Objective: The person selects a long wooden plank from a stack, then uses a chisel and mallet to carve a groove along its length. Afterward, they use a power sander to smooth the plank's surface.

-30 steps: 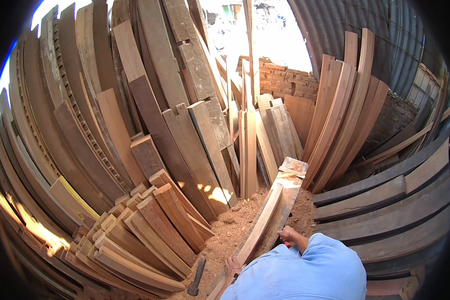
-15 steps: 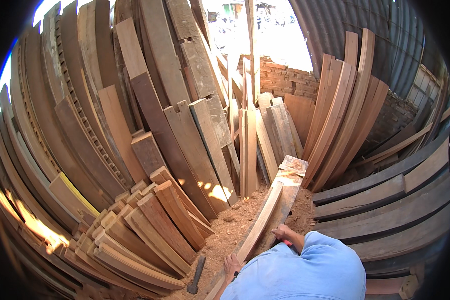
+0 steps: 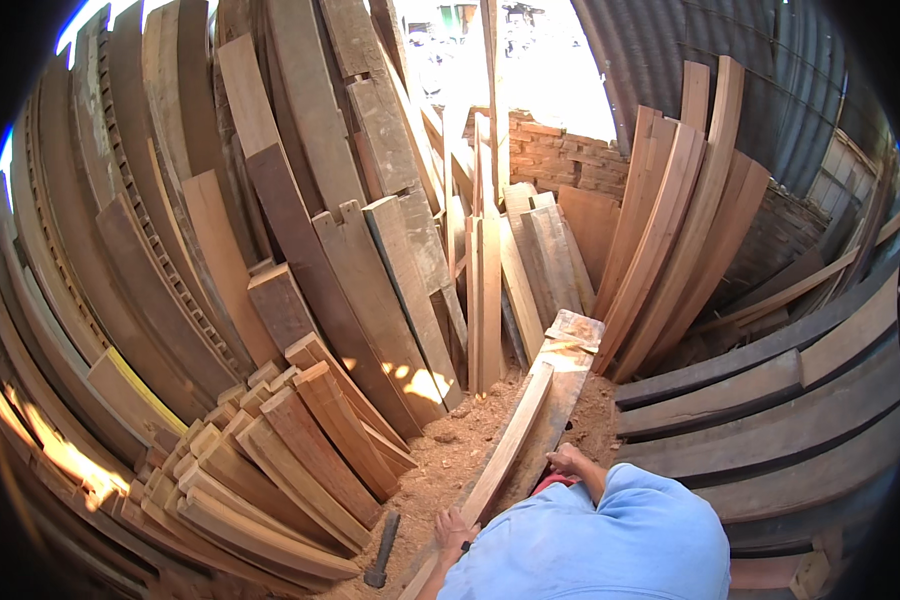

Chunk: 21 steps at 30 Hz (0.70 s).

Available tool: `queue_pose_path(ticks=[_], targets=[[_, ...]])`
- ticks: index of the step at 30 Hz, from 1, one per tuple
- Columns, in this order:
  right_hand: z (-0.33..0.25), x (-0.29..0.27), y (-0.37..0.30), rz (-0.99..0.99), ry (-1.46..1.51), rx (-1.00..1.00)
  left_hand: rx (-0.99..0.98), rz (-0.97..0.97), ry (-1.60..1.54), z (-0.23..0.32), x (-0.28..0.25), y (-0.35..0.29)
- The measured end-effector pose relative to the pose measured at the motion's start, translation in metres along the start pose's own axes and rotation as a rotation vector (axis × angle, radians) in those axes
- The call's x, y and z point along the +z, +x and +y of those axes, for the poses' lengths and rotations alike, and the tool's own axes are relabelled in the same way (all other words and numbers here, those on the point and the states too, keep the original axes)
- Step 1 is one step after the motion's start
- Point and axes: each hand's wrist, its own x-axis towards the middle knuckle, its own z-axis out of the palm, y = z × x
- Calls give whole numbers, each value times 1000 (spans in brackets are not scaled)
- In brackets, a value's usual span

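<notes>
A long, pale wooden strip [image 3: 510,440] lies along a wider, worn plank [image 3: 560,400] that runs away from me. My left hand [image 3: 453,530] is at the strip's near part, its fingers bent over the wood. Further along, to the right of the strip, my right hand [image 3: 567,460] is closed above the plank. Just below it shows a red patch of something [image 3: 553,484], mostly hidden by my hand and blue sleeve [image 3: 620,530]. On the shavings to the left of my left hand lies a dark hammer-like tool [image 3: 383,550].
Wood shavings [image 3: 450,440] cover the ground around the plank. Short timber pieces [image 3: 290,460] are stacked at left, with tall boards [image 3: 370,280] leaning behind. More timbers [image 3: 690,210] lean at the far right; long planks [image 3: 760,440] lie at right. A brick wall [image 3: 560,160] stands behind.
The whole view has turned slightly to the right. My right hand has shifted a little relative to the plank, and the red patch below it shows differently. My left hand stays on the strip.
</notes>
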Motion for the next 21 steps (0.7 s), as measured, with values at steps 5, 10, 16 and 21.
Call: queue_pose_path(ticks=[5, 10, 16, 21], targets=[[-2, -21, 24, 6, 66, 76, -59, -48, 25, 3, -4, -2], [-4, -55, 77, 96, 292, 111, -90, 29, 140, 23, -9, 1], [-36, -125, 126, 488, 151, -57, -385, 50, 48, 35, 14, 25], [-97, -148, 115, 444, 82, -128, -514, -8, 76, 51, -10, 6]])
